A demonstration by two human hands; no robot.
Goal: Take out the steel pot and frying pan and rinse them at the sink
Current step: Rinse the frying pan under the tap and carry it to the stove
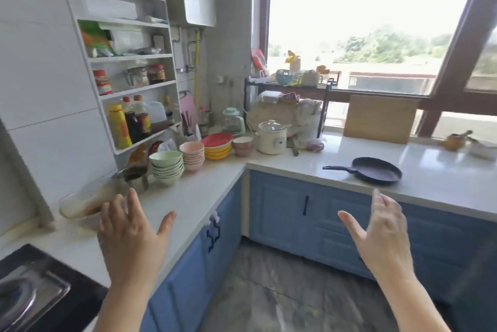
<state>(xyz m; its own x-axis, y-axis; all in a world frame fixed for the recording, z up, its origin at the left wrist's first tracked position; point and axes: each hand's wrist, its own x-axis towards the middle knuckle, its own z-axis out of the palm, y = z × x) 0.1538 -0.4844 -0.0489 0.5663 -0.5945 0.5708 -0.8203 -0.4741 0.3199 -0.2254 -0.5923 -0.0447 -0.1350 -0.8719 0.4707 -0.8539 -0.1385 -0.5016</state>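
A person stands in the corner of a kitchen with blue cabinet doors, both bare hands raised and holding nothing. The left hand (129,234) has its fingers spread and straight, hovering over the white stone worktop (193,197). Just beyond those fingertips sits a small round steel pot (134,177) with a dark inside, beside a blurred clear glass lid (88,201) and stacked pale green ceramic bowls (166,167). The right hand (382,232) is also open, fingers relaxed and thumb out. Past its fingertips, a little apart, a flat black round frying pan (376,170) lies on the worktop near the edge, its long handle (337,168) pointing left towards the thumb side. No sink is visible (the dark glass hob (53,283) with a steel object sits below the left wrist). The step in hand appears to be reaching for both vessels. Done well, the right fingers would wrap the handle, while the left hand takes the pot by its rim, clear of the bowls.
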